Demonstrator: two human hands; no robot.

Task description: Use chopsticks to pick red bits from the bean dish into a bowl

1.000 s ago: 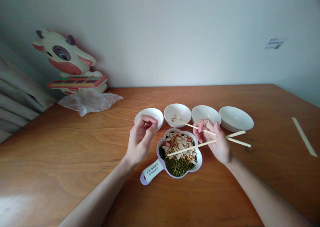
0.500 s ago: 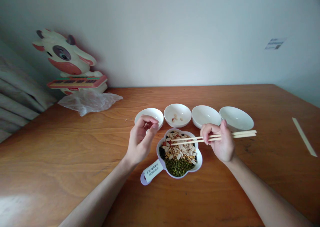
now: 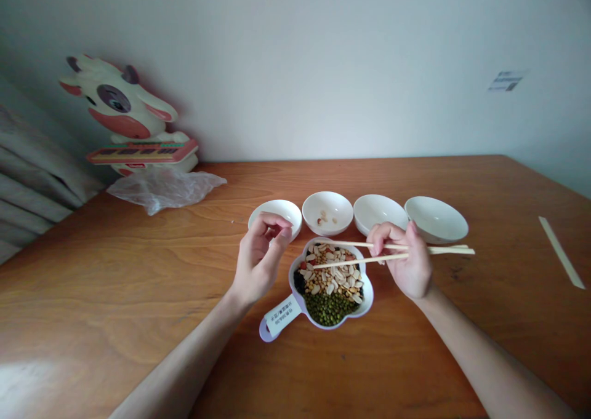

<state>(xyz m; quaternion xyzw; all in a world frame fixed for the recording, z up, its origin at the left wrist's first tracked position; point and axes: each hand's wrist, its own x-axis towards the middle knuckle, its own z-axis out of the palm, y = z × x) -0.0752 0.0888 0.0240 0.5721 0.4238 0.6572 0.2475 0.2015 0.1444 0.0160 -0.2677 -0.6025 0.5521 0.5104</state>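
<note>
My right hand grips a pair of pale wooden chopsticks, their tips spread apart above a flower-shaped white dish. The dish has a lilac handle with a paper label and holds pale seeds, peanuts, dark beans and mung beans. My left hand hangs beside the dish with its fingers curled, holding nothing visible. Just behind it stands a white bowl. Several white bowls sit in a row, and one has a few pale seeds in it.
All of this stands on a wooden table. A cow-shaped toy and a crumpled plastic bag are at the back left, by a grey curtain. A long paper strip lies near the right edge.
My right hand has shifted right since the oldest frame, and the chopsticks have swung from a crossed slant to nearly level over the dish. My left hand has stayed still.
</note>
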